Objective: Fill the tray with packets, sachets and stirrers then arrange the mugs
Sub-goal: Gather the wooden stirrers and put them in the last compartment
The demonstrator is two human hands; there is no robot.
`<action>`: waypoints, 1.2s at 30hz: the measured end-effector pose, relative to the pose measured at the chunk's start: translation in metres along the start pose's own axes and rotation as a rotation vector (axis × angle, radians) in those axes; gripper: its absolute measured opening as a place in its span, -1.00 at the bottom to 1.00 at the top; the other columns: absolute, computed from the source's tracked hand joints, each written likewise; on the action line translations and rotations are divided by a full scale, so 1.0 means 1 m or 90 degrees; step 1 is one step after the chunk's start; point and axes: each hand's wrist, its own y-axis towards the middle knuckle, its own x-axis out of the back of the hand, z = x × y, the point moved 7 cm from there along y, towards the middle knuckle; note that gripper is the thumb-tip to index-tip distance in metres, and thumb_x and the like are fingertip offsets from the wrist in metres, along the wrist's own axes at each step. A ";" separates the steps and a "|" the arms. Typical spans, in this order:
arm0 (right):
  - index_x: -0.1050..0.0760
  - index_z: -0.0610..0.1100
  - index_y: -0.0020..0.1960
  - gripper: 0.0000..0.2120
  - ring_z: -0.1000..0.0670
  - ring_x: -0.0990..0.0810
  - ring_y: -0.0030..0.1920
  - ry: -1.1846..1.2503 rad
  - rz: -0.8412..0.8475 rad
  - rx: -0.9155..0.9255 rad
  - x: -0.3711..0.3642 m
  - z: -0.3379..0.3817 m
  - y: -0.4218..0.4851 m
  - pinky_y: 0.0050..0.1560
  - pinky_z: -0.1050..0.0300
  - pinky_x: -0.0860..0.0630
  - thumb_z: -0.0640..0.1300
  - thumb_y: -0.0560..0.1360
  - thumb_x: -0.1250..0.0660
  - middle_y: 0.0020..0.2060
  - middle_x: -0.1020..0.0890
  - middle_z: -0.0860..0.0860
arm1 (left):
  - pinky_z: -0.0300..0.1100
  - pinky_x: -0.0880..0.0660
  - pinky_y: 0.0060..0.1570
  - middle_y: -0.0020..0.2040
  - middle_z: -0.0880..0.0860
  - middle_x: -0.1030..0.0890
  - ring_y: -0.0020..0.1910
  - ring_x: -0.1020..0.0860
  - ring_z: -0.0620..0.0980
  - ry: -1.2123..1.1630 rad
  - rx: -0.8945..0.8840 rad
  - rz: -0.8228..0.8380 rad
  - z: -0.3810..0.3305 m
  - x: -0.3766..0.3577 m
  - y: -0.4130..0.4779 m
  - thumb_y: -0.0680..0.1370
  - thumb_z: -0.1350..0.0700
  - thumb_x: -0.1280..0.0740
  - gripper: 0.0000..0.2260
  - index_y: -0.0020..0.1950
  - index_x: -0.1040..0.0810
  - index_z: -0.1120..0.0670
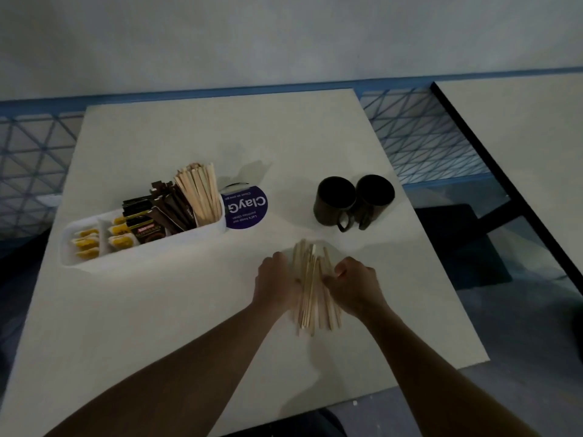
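A bundle of wooden stirrers (310, 288) lies on the white table in front of me, fanned out lengthwise. My left hand (276, 283) holds it from the left and my right hand (355, 287) grips it from the right, fingers curled against the sticks. The long white tray (71, 247) stands at the left. It holds yellow sachets (85, 246), dark packets (148, 222) and more upright stirrers (200, 192) at its right end. Two dark mugs (336, 200) (375, 193) stand side by side at the back right, touching, handles toward me.
A round purple sticker or coaster (247, 208) lies just right of the tray. The table (189, 326) ends close behind the mugs on the right. A second white table (520, 137) with a black edge stands at the far right, across a gap.
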 end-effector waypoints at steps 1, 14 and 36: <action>-0.50 -0.11 -0.02 -0.74 0.10 -0.51 -0.33 -0.009 -0.001 -0.017 -0.003 -0.003 -0.001 -0.45 0.26 -0.30 0.10 0.52 -0.37 -0.25 -0.57 0.04 | -0.26 -0.41 -0.05 0.12 0.09 -0.58 -0.05 -0.42 -0.11 0.003 0.001 -0.004 -0.001 -0.003 -0.003 0.53 0.06 -0.40 -0.67 0.22 -0.49 0.18; -0.43 -0.14 0.03 -0.58 -0.06 -0.65 -0.24 0.005 -0.019 -0.062 -0.021 -0.001 -0.004 -0.29 0.04 -0.63 0.11 0.37 -0.45 -0.17 -0.60 -0.03 | -0.14 -0.52 -0.05 0.13 0.05 -0.48 -0.01 -0.47 -0.02 0.013 0.031 -0.030 0.004 -0.017 -0.014 0.48 0.04 -0.43 -0.58 0.28 -0.40 0.04; -0.48 -0.16 -0.06 -0.64 -0.08 -0.59 -0.24 -0.102 -0.074 0.011 -0.005 -0.006 0.008 -0.25 0.07 -0.56 0.10 0.39 -0.47 -0.16 -0.56 -0.07 | -0.10 -0.50 0.10 0.20 0.10 -0.44 0.18 -0.48 0.08 0.086 0.030 -0.018 0.007 -0.008 -0.006 0.41 -0.05 -0.52 -0.42 0.30 -0.38 0.15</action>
